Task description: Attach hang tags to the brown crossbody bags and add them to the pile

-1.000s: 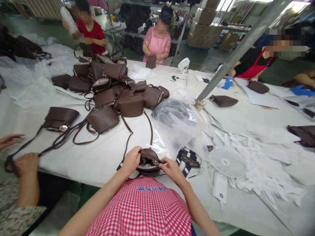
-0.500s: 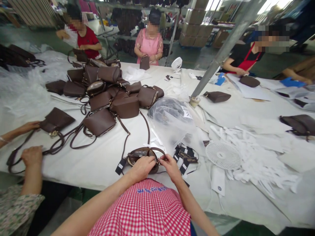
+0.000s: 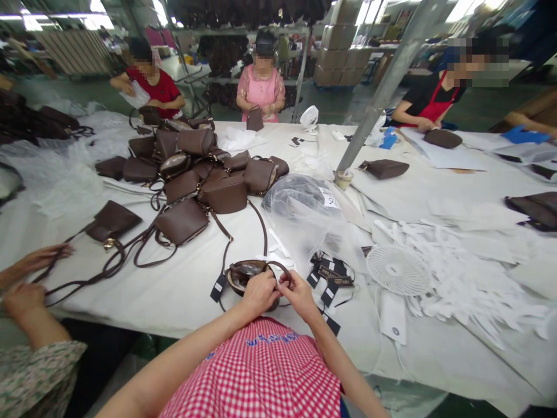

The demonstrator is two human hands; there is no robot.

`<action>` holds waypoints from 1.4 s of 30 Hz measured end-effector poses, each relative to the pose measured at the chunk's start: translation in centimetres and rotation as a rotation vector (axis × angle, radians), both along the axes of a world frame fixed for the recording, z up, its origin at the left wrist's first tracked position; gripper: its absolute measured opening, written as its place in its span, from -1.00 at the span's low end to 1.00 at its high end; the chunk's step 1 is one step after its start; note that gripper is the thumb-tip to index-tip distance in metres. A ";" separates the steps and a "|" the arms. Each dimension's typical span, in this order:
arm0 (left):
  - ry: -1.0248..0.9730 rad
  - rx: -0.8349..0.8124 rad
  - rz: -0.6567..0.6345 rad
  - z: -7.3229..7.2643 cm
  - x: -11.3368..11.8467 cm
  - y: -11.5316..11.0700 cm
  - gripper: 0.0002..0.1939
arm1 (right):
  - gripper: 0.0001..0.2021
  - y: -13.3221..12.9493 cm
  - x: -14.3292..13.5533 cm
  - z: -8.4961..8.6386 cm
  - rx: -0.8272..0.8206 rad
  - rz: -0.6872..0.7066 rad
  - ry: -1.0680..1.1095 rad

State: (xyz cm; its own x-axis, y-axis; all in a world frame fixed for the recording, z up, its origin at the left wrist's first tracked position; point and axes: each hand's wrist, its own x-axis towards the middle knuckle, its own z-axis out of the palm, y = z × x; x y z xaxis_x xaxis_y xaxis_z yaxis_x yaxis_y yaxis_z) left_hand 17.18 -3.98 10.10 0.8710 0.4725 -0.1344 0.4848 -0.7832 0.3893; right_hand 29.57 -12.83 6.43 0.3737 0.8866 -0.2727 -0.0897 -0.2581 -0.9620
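A small brown handbag (image 3: 237,278) with its top open stands at the table edge in front of me. My left hand (image 3: 261,295) is closed at the bag's right side, over the rim. Fingers of my right hand (image 3: 298,293) pinch at the base of the bag's strap, right beside the left fingertips. What exactly lies between the fingertips is too small to make out. A black tag (image 3: 218,287) hangs at the bag's left side. More black tags (image 3: 333,276) lie in a heap right of my hands.
Brown handbags (image 3: 221,194) are piled at the back left. A clear plastic bag (image 3: 300,203), a white fan (image 3: 397,270) and white strips (image 3: 470,284) lie on the table (image 3: 174,302). A metal pole (image 3: 378,98) rises behind. A co-worker's hands (image 3: 26,290) hold a strap at left.
My hands stay at the right side of the handbag, with the left hand slightly turned. The co-worker's hands at left have drawn back along the strap. The view has shifted a little.
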 end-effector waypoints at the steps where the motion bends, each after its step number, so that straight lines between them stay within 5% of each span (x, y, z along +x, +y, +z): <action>1: -0.004 -0.005 0.000 -0.2 -0.1 0.0 -0.77 | -0.77 -0.1 0.0 0.2 0.021 -0.008 0.015; 8: -0.123 -0.082 0.058 -0.5 -0.9 -0.1 -0.81 | -0.68 -1.3 0.0 0.5 0.062 -0.028 0.128; 13: -0.192 -0.139 0.127 -0.6 -1.2 -0.5 -0.85 | -0.35 -1.7 -1.0 -1.8 0.135 0.184 -0.187; 17: -0.184 -0.134 0.092 -0.7 -1.4 -0.9 -0.87 | -0.64 -0.8 -1.9 -3.5 0.110 0.107 -0.416; 22: -0.199 -0.041 0.150 -0.5 -1.8 -0.8 -0.90 | -0.86 0.4 -2.2 -3.5 0.082 0.117 -0.521; 35: -0.466 -0.077 0.590 -0.9 -5.0 2.6 -0.85 | -0.94 -0.4 -0.1 -2.1 0.076 0.225 -0.826; 39: -0.518 -0.016 0.699 -2.0 -7.0 3.8 -0.85 | -0.98 -2.2 1.0 -2.9 0.080 0.192 -0.845; 42: -0.566 -0.142 0.708 -2.4 -7.4 4.0 -0.85 | -0.97 -3.3 2.2 -3.9 0.059 0.180 -0.844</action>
State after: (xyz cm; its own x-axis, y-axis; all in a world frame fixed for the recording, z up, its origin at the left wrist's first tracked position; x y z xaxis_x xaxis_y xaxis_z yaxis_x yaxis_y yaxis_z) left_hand 9.80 0.02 7.66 0.3378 0.9327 0.1260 0.5411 -0.3020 0.7849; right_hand 31.76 -16.09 2.52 0.2829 0.9558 0.0807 0.6985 -0.1476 -0.7003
